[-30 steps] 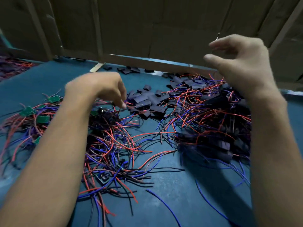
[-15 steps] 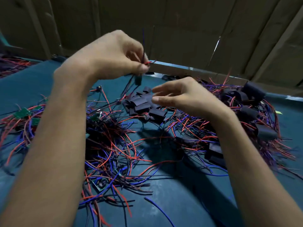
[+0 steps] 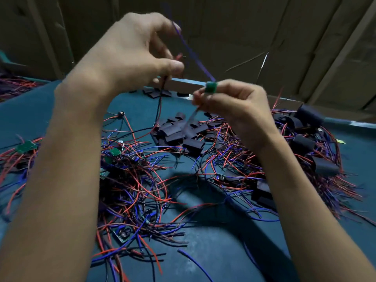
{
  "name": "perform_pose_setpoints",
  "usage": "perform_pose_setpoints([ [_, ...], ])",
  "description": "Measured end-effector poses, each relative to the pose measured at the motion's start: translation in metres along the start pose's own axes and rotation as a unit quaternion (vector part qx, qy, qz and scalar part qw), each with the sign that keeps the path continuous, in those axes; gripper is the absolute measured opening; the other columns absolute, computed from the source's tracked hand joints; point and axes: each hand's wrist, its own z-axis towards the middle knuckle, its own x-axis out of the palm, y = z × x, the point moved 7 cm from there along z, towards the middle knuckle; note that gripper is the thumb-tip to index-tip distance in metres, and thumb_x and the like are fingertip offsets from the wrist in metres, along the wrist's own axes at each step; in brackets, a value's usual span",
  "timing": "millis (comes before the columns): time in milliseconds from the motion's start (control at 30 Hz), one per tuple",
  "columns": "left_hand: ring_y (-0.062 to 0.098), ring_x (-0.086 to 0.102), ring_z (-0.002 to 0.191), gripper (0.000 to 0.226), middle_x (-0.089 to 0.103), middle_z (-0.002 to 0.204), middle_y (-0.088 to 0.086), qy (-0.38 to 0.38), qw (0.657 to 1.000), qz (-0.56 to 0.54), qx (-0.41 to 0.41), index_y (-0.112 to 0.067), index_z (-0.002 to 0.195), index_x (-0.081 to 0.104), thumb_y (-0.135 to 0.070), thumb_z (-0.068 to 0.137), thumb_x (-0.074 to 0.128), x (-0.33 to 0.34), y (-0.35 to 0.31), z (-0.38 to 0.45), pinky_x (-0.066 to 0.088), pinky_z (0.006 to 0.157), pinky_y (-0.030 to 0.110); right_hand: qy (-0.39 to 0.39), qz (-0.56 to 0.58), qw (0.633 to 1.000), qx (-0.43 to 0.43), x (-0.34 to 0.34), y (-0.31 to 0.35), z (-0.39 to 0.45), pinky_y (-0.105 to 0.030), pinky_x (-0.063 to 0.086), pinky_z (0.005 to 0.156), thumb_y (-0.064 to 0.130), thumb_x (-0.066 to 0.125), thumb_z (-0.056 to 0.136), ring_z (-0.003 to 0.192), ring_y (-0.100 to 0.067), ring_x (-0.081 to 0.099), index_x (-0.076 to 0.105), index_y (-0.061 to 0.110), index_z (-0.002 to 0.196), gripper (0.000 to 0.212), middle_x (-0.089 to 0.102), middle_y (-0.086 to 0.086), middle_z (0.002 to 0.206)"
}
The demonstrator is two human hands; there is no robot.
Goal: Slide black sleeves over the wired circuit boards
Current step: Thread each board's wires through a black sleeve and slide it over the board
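With the right hand (image 3: 232, 104) pinching a green circuit board (image 3: 210, 87) and the left hand (image 3: 130, 55) gripping its wires (image 3: 193, 51) toward 11 o'clock, bunching them tight should ease sleeving.

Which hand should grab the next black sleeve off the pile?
Probably the right hand: it hangs directly above the loose black sleeves, though it pinches the green board. The left hand is higher, gripping the wires.
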Motion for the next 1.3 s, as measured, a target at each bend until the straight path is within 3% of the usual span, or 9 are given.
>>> perform_pose_setpoints([
  [200,0.047,0.033,0.141,0.124,0.03,0.157,0.025,-0.084,0.931,0.211,-0.284,-0.025,0.158,-0.012,-0.025,0.079,0.084,-0.014,0.058,-0.005,0.03,0.112,0.061,-0.107,0.137,0.985,0.002,-0.03,0.03,0.002,-0.024,0.023,0.044,0.008,0.041,0.089,0.044,-0.013,0.026,0.063,0.004,0.097,0.024,0.061,-0.007,0.072],
  [300,0.045,0.032,0.14,0.1,0.032,0.154,0.022,-0.059,0.938,0.251,-0.231,-0.022,0.158,0.013,-0.036,0.083,0.078,0.007,0.051,0.001,0.029,0.112,0.057,-0.095,0.103,0.989,0.046,-0.037,0.035,0.001,-0.025,0.008,0.046,0.011,0.033,0.095,0.048,-0.015,0.01,0.062,0.011,0.104,0.031,0.047,0.0,0.063],
  [400,0.028,0.059,0.119,0.058,0.061,0.133,0.011,0.089,0.975,0.173,-0.105,-0.019,0.142,0.052,-0.03,0.089,0.073,0.059,0.041,0.013,0.045,0.102,0.034,-0.065,0.06,0.992,0.086,-0.038,0.037,-0.002,-0.023,0.005,0.046,0.021,0.037,0.098,0.045,-0.011,0.013,0.059,0.016,0.104,0.023,0.033,0.005,0.061],
  [567,0.006,0.065,0.099,0.071,0.065,0.133,-0.004,0.405,0.907,0.083,-0.076,-0.022,0.147,0.049,-0.045,0.085,0.076,0.154,0.04,-0.023,0.052,0.085,0.025,-0.069,-0.023,0.99,0.118,-0.046,0.028,-0.003,-0.018,0.014,0.041,0.04,0.05,0.104,0.041,-0.007,0.021,0.063,0.017,0.089,0.03,0.033,0.006,0.059],
  [733,0.003,0.053,0.064,0.045,0.064,0.076,-0.025,0.359,0.922,-0.132,-0.057,-0.031,0.126,0.067,-0.051,0.086,0.071,0.166,0.019,-0.019,0.045,0.055,0.017,-0.044,-0.087,0.981,0.166,-0.04,0.01,-0.005,-0.021,0.035,0.038,0.01,0.062,0.097,0.049,-0.015,0.049,0.071,-0.001,0.086,0.017,0.059,-0.007,0.063],
  [867,0.006,0.028,0.059,0.027,0.057,0.09,-0.005,0.38,0.823,-0.416,-0.073,-0.016,0.122,0.065,-0.022,0.095,0.067,0.148,-0.01,-0.016,0.033,0.052,0.017,-0.018,-0.223,0.961,0.165,-0.04,0.006,-0.003,-0.019,0.025,0.041,0.012,0.062,0.092,0.044,-0.011,0.037,0.07,-0.008,0.084,0.023,0.049,-0.003,0.053],
  [967,0.007,0.021,0.055,0.029,0.035,0.072,-0.003,0.292,0.852,-0.411,-0.143,-0.014,0.108,0.07,-0.039,0.096,0.066,0.13,-0.001,-0.006,0.026,0.043,0.016,0.086,-0.227,0.957,0.159,-0.034,0.006,-0.009,-0.02,0.025,0.044,0.018,0.062,0.097,0.049,-0.011,0.037,0.071,-0.002,0.088,0.024,0.054,-0.006,0.067],
  [1133,0.0,0.032,0.042,0.031,0.038,0.057,-0.01,0.172,0.85,-0.456,-0.2,-0.02,0.074,0.056,-0.042,0.093,0.068,0.114,0.009,0.002,0.022,0.035,0.012,0.175,-0.246,0.941,0.151,-0.027,0.008,-0.019,-0.019,0.051,0.059,0.026,0.063,0.099,0.066,-0.013,0.059,0.079,0.011,0.106,0.023,0.068,-0.008,0.075],
  [1300,0.006,0.065,0.064,0.023,0.067,0.074,-0.003,0.096,0.802,-0.55,-0.214,-0.013,0.099,0.065,-0.036,0.094,0.068,0.118,0.019,0.007,0.051,0.055,0.018,0.058,-0.074,0.984,0.148,-0.022,0.001,-0.007,-0.031,0.053,0.07,-0.01,0.05,0.099,0.073,-0.02,0.065,0.066,-0.006,0.117,0.025,0.069,-0.008,0.077],
])
